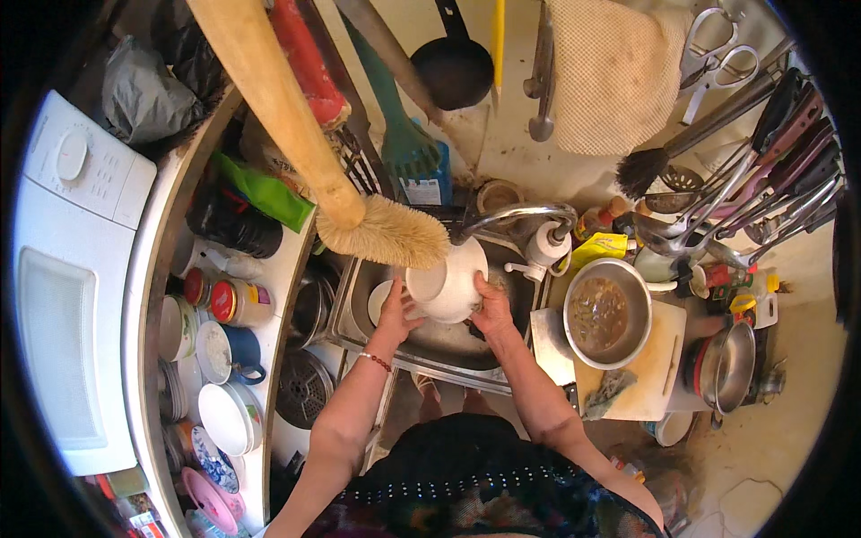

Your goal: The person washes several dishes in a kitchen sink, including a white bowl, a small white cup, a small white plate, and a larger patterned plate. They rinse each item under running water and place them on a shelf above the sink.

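Note:
A white bowl (454, 286), tilted with its base towards the left, is held above the sink under the curved metal faucet (521, 214). My right hand (493, 306) grips its right rim. My left hand (400, 315) is at its lower left side with the fingers spread; whether they touch the bowl is hard to tell. Another white dish (381, 302) lies in the stainless steel sink (430, 356), partly behind my left hand. A brush with a wooden handle (383, 232) hangs close to the camera and covers part of the view above the bowl.
Right of the sink, a metal bowl of murky liquid (599, 316) stands on a cutting board (662, 376) beside a cleaver blade (553, 343) and a grey rag (609, 393). Ladles (679, 232) hang at the right. Shelves with stacked dishes (229, 417) and jars (235, 301) are at the left.

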The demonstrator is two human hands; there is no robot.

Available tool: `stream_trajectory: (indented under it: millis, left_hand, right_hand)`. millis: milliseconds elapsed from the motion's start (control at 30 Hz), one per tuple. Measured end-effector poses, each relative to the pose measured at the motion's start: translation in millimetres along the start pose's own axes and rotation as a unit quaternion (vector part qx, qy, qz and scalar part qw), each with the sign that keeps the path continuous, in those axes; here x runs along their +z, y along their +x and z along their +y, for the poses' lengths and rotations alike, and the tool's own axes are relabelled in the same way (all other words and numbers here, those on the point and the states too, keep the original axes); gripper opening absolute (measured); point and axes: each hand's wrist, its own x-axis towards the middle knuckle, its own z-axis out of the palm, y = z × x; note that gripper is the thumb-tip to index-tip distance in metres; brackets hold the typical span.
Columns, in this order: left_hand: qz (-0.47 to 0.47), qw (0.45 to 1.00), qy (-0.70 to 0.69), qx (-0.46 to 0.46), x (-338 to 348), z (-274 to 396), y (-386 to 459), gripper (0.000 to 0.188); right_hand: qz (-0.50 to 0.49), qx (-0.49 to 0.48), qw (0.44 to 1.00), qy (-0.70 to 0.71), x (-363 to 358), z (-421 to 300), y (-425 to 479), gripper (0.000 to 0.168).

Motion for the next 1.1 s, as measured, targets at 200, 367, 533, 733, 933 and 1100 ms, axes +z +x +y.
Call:
stream_trajectory:
  millis: [200, 367, 533, 733, 933, 1100]
  left_hand:
    - [-0.248, 0.933, -0.233, 0.116, -28, -13, -1, 0.032]
    - [-0.245, 0.94, -0.181, 0.156, -26, 4, -33, 0.021]
    - [-0.188, 0.96, -0.113, 0.173, -19, 14, -45, 0.017]
    - [-0.151, 0.972, -0.064, 0.171, -4, 29, -50, 0.017]
    - [-0.176, 0.957, 0.074, 0.22, 1, 8, -40, 0.013]
    - [-0.08, 0.966, 0.023, 0.244, 1, 7, -40, 0.013]
  right_hand:
    - [-0.064, 0.02, 0.996, 0.053, -33, 2, 9, 0.036]
    - [-0.065, 0.052, 0.996, -0.037, 1, -21, 2, 0.031]
    - [-0.048, -0.147, 0.893, -0.422, 30, -32, 14, 0.03]
    - [-0.095, -0.135, 0.827, -0.538, 54, -44, 26, 0.034]
    - [-0.259, -0.279, 0.442, -0.812, 108, -24, -17, 0.034]
    - [-0.105, -0.14, 0.641, -0.747, 73, -36, 12, 0.033]
